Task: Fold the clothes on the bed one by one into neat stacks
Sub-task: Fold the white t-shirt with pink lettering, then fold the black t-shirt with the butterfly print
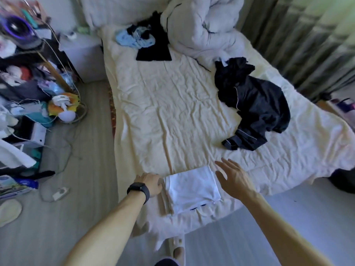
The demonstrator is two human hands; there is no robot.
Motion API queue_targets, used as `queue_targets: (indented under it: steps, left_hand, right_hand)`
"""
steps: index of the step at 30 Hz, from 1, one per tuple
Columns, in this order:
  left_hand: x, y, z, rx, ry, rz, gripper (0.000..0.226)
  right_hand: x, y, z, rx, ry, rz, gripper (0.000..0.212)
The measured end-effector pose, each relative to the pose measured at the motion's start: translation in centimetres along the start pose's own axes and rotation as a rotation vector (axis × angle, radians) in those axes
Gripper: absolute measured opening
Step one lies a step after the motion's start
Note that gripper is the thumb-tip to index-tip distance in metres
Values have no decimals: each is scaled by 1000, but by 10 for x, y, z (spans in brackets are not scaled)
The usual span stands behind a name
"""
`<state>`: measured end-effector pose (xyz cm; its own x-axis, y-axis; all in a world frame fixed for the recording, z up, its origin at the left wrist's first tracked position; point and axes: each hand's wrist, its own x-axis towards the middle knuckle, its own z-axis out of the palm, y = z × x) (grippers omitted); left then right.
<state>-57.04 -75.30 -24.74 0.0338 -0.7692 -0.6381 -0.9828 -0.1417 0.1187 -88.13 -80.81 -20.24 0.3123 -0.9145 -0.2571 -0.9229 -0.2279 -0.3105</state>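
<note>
Your white-topped stack (pixel 192 189) at the near edge of the bed (pixel 172 112) is done; navy pyjamas (pixel 255 110) and far-end clothes (pixel 148 39) wait. Right hand (pixel 233 176) hovers spread, empty; left hand (pixel 149 184) touches the stack, grip unclear.

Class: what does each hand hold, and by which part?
Right hand holds nothing. Left hand meets the left edge of the folded stack; a grip cannot be told.

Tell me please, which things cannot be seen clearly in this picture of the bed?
All in the head view.
1. The left hand: fingertips hidden at the edge of the folded stack, so its grip is unclear.
2. The folded stack: the white top piece covers the lower layers; only beige edges show.
3. The navy heap: crumpled, so one garment or two is unclear.
4. The black garment: partly covered by the duvet.
</note>
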Motion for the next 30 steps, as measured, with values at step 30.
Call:
queue_targets:
  steps: [30]
  left_hand:
    - [-276, -332, -340, 76, 1093, 258, 39]
  right_hand:
    - [-42, -480, -162, 78, 1011, -415, 39]
